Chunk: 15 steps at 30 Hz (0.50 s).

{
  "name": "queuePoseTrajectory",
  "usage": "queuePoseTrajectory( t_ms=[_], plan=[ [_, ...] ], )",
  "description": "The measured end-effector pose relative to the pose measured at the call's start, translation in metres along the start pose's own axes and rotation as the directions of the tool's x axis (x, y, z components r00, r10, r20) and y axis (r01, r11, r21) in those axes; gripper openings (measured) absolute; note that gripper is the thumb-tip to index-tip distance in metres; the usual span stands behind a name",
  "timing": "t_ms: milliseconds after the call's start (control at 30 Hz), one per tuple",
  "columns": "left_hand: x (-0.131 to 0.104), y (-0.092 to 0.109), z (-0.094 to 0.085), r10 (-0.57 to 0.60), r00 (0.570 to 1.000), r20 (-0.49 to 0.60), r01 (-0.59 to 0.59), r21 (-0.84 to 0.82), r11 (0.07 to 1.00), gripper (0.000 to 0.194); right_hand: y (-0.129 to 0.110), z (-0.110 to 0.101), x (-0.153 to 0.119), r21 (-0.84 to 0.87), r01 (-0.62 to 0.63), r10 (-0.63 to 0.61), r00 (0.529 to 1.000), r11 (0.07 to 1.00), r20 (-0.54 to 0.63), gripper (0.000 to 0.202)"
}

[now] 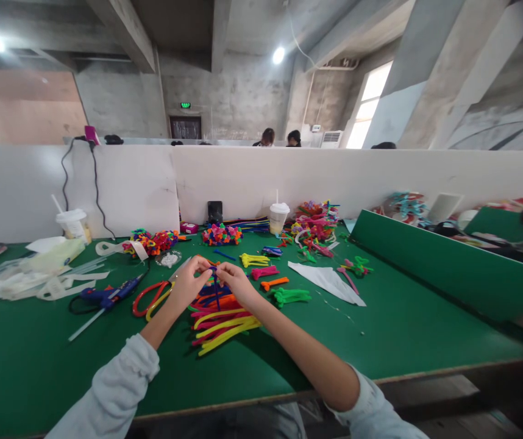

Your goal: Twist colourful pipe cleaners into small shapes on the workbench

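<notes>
My left hand (191,279) and my right hand (234,283) meet above the middle of the green table. Between their pinched fingertips is a dark blue pipe cleaner (217,292), one end of which hangs down. Beneath them lies a pile of long pipe cleaners (225,329) in yellow, pink, orange and blue. Just beyond my right hand are small bundles of bent pieces: yellow (255,260), pink (265,272), orange (275,283) and green (291,296). Red-handled scissors (149,299) rest by my left wrist, with a yellow-handled pair partly hidden beside them.
A blue glue gun (110,295) and plastic bags (24,268) lie on the left. Two lidded cups (278,217) stand near the white partition (243,177). White paper (328,281) lies right of the bundles, and a green divider (444,262) rises farther right.
</notes>
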<state>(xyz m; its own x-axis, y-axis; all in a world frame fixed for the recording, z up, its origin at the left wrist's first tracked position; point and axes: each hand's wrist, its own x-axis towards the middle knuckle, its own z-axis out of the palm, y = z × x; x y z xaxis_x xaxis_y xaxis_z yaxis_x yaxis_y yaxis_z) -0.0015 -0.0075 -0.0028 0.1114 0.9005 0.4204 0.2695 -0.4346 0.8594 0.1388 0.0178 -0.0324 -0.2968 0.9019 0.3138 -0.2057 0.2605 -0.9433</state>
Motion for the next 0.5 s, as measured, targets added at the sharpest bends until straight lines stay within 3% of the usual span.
queuePoseTrajectory(
  t_ms=[300,500],
  plan=[
    [-0.0008,0.0005,0.0019,-0.084,0.996,-0.029,0.081,-0.084,0.993,0.010,0.0008,0.0033,-0.0017,0.056,0.018,-0.017,0.999,0.998,-0.027,0.021],
    [-0.0006,0.0003,-0.0030,-0.101,0.993,0.063,0.104,-0.053,0.993,0.010,-0.0049,0.0067,-0.0053,0.024,0.048,-0.047,0.997,0.999,-0.064,0.019]
  ],
)
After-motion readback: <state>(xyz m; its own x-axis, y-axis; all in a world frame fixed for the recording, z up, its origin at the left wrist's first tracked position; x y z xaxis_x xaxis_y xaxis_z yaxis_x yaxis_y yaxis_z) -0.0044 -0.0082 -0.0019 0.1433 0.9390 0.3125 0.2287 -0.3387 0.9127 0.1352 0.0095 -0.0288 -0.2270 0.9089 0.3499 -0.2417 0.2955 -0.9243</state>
